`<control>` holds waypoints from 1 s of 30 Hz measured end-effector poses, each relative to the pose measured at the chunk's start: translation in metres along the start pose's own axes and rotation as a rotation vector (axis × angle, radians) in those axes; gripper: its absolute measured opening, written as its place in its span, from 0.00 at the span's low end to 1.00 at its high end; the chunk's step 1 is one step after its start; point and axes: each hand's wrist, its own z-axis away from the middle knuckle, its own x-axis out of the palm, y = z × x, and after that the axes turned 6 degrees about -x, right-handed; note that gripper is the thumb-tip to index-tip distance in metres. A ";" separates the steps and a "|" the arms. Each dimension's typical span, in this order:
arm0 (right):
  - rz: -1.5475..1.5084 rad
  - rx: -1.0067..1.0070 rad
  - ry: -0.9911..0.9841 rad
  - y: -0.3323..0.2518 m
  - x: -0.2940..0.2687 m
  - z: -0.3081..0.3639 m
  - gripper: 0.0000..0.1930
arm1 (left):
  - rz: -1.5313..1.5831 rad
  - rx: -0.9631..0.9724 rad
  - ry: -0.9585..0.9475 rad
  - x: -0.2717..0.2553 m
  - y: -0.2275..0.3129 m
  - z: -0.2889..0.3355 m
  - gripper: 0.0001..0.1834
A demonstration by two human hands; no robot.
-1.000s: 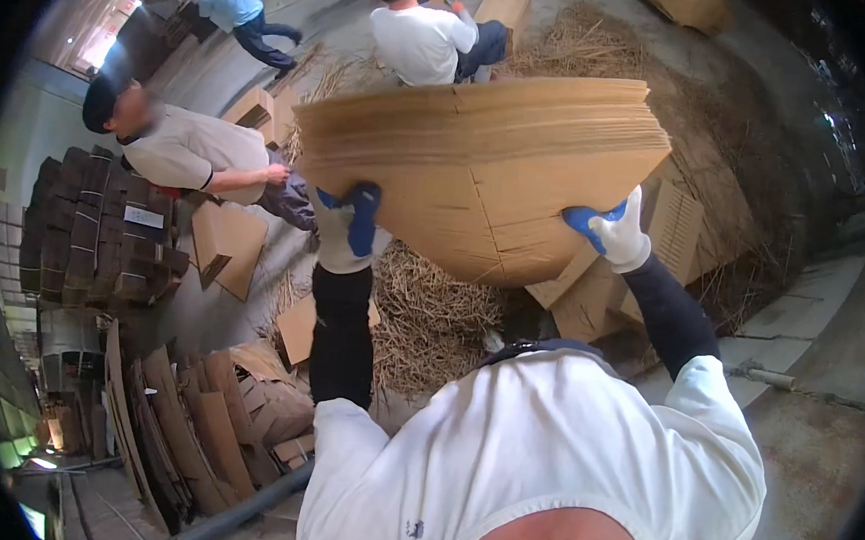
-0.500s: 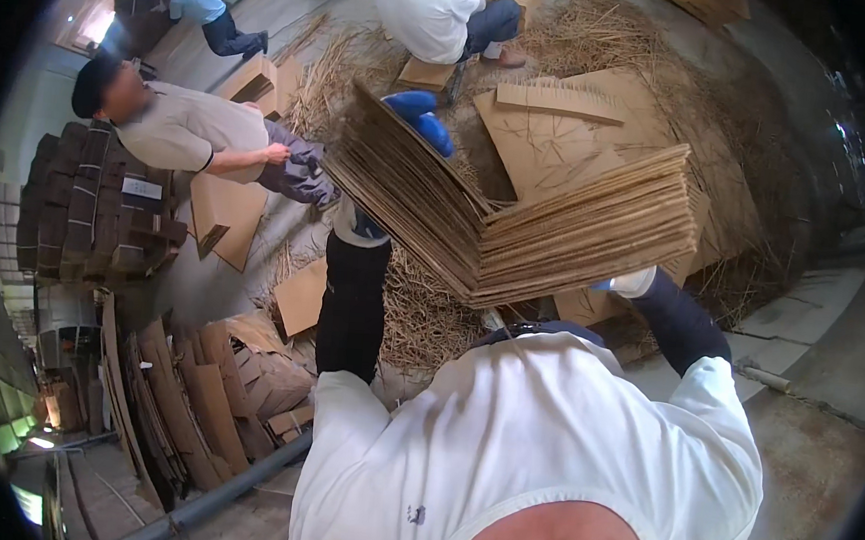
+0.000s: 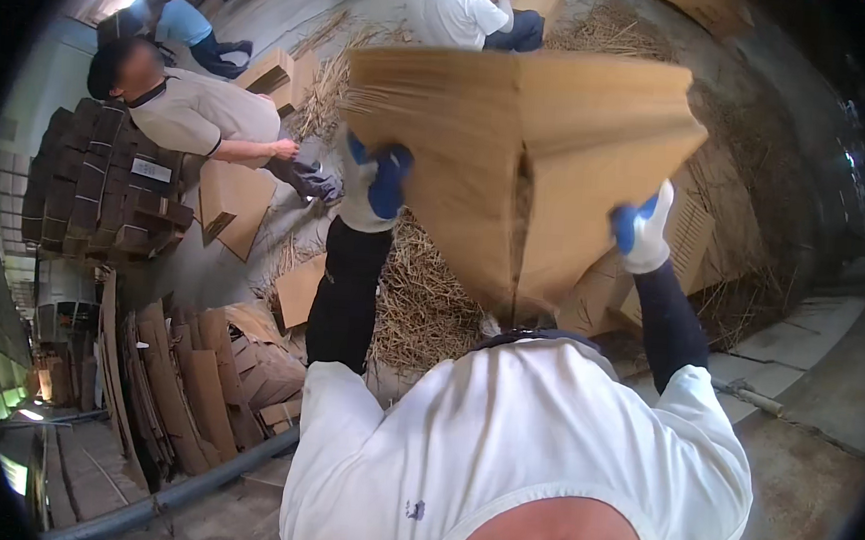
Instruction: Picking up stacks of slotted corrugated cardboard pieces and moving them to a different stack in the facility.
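A bent stack of brown cardboard sheets (image 3: 460, 162) is held up in front of me, its broad face toward me and a slit down its middle. My left hand (image 3: 377, 181), in a white and blue glove, grips the left side of the stack. On the right side, my right hand (image 3: 644, 228) in a matching glove grips the edge with its thumb on the face. The other fingers of both hands are partly hidden by the cardboard. Below the stack lies a heap of thin cardboard scrap strips (image 3: 425, 310).
To the left a person in a grey shirt (image 3: 198, 113) sits beside cut cardboard; a person in a white shirt (image 3: 456, 11) sits farther off. Bundled dark cardboard (image 3: 98, 181) is piled at far left. Upright cardboard sheets (image 3: 169, 377) lean near a pipe (image 3: 207, 477). More scraps cover the floor.
The cardboard stack has turned, so its broad face shows where its layered edges were. Both gloved hands have come into clearer view at its sides.
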 end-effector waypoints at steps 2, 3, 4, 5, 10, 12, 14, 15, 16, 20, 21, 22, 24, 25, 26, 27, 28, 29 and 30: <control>0.171 -0.034 0.017 -0.008 0.006 -0.018 0.29 | -0.134 0.131 0.077 -0.002 0.005 -0.003 0.32; 0.231 -0.017 0.028 -0.010 0.007 -0.023 0.29 | -0.197 0.161 0.093 -0.001 0.007 -0.004 0.32; 0.216 -0.007 -0.005 -0.013 0.010 -0.026 0.30 | -0.076 0.131 0.117 0.000 0.008 -0.003 0.32; 0.200 0.008 -0.036 -0.017 0.012 -0.026 0.30 | 0.043 0.094 0.141 -0.002 0.008 0.002 0.32; 0.049 -0.037 -0.194 0.001 -0.017 -0.012 0.47 | -0.187 0.212 0.190 -0.005 0.002 0.021 0.36; 0.054 0.057 -0.172 0.004 -0.023 -0.003 0.57 | -0.192 0.246 0.201 -0.007 -0.002 0.038 0.37; 0.015 0.070 -0.192 -0.001 -0.019 -0.005 0.58 | -0.147 0.192 0.173 -0.015 -0.002 0.042 0.37; 0.000 0.074 -0.204 -0.004 -0.018 -0.007 0.58 | -0.086 0.163 0.152 -0.017 -0.003 0.045 0.37; -0.011 0.079 -0.214 -0.005 -0.018 -0.006 0.58 | 0.046 0.125 0.115 -0.018 0.000 0.050 0.37; 0.038 0.015 -0.219 -0.010 -0.019 -0.004 0.56 | 0.015 -0.009 0.275 -0.019 -0.005 0.064 0.41; 0.049 0.000 -0.203 -0.011 -0.018 -0.003 0.55 | -0.011 -0.018 0.295 -0.018 -0.005 0.067 0.42; 0.049 0.003 -0.170 -0.012 -0.018 -0.001 0.54 | 0.009 0.009 0.249 -0.013 -0.002 0.069 0.42; 0.040 -0.008 -0.126 -0.010 -0.019 0.003 0.52 | 0.049 0.062 0.157 -0.002 0.007 0.073 0.42; 0.037 -0.024 -0.121 -0.009 -0.020 0.003 0.51 | 0.074 0.095 0.112 0.005 0.012 0.074 0.41; 0.032 -0.048 -0.116 -0.009 -0.019 0.000 0.49 | 0.049 0.135 0.117 0.013 0.016 0.070 0.41; 0.079 -0.130 -0.142 -0.012 -0.017 -0.004 0.47 | 0.023 0.178 0.127 0.022 0.021 0.066 0.40; 0.108 -0.122 -0.153 -0.013 -0.017 -0.004 0.46 | -0.047 0.216 0.195 0.033 0.023 0.065 0.39; 0.137 -0.115 -0.163 -0.012 -0.019 -0.003 0.45 | -0.118 0.252 0.242 0.034 0.021 0.063 0.38; 0.167 -0.107 -0.174 -0.012 -0.020 -0.002 0.44 | -0.187 0.281 0.293 0.036 0.017 0.062 0.37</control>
